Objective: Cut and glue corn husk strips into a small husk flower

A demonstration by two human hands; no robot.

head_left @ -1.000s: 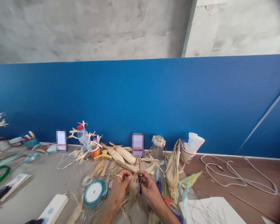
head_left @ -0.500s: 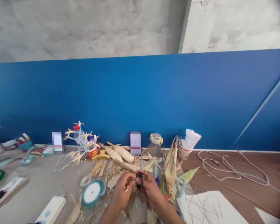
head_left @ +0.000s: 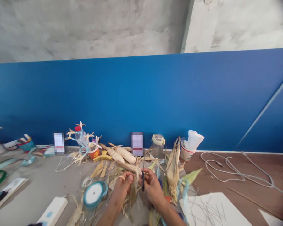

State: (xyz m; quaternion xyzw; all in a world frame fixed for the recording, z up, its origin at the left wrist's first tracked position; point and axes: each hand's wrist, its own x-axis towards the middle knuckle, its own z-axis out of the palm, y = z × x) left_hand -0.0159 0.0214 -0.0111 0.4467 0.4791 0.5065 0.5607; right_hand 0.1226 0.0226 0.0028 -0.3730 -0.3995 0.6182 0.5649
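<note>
My left hand [head_left: 122, 186] is closed in a pinch, its thumb against the forefinger, on a pale strip of corn husk [head_left: 138, 172] that shows between my hands. In my right hand [head_left: 152, 185] is a slim pair of black-handled scissors [head_left: 143, 180], its thin blades pointing up and away from me. The fingers partly hide the handle loops. Beneath both hands lie husk scraps [head_left: 133, 194]. Whole pale husks [head_left: 124, 153] rest just beyond them, and a taller dried husk bundle [head_left: 173, 169] stands to the right.
Left of my hands lie a blue ribbon spool [head_left: 93, 194], clear tape [head_left: 86, 182] and a white power strip [head_left: 52, 212]. Behind stand a phone [head_left: 137, 144], a glass jar [head_left: 158, 147] and a paper cup [head_left: 187, 153]. Thin wires lie on white paper [head_left: 212, 207]; a white cable [head_left: 235, 172] coils at right.
My hands came close together, then parted slightly. The scissors turned in my right hand, so their handle now hangs lower, and a pale strip shows between the hands. The view shifted a little.
</note>
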